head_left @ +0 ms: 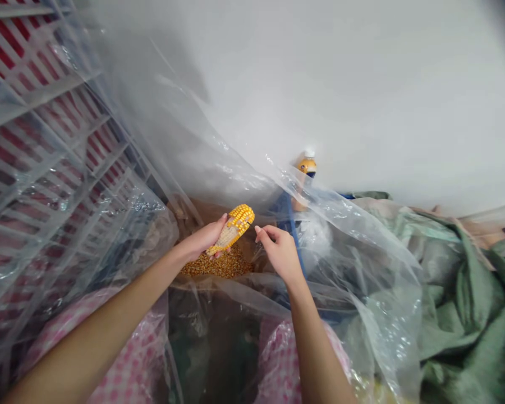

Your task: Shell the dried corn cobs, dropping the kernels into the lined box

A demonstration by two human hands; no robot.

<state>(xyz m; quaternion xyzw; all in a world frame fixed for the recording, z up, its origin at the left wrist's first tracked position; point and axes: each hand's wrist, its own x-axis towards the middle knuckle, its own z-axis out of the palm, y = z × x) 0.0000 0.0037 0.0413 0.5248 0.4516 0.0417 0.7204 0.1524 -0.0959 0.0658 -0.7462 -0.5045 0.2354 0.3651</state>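
Observation:
My left hand (204, 237) is closed around the lower end of a yellow corn cob (232, 227). Its rounded tip points up and to the right. A pale strip along the cob is bare of kernels. Just right of the cob, my right hand (278, 247) is closed in a pinch. A thin dark rod (251, 225) pokes out from its fingertips toward the cob; most of it is hidden. Loose corn kernels (223, 265) lie heaped below the cob on clear plastic sheeting (252, 292).
A slatted crate (46, 140) under plastic rises on the left. Behind my right hand, a white-capped bottle (307, 165) stands by the pale wall (362, 84). A blue container edge (297, 241) shows through the sheeting. Green cloth (471, 303) lies bunched at right.

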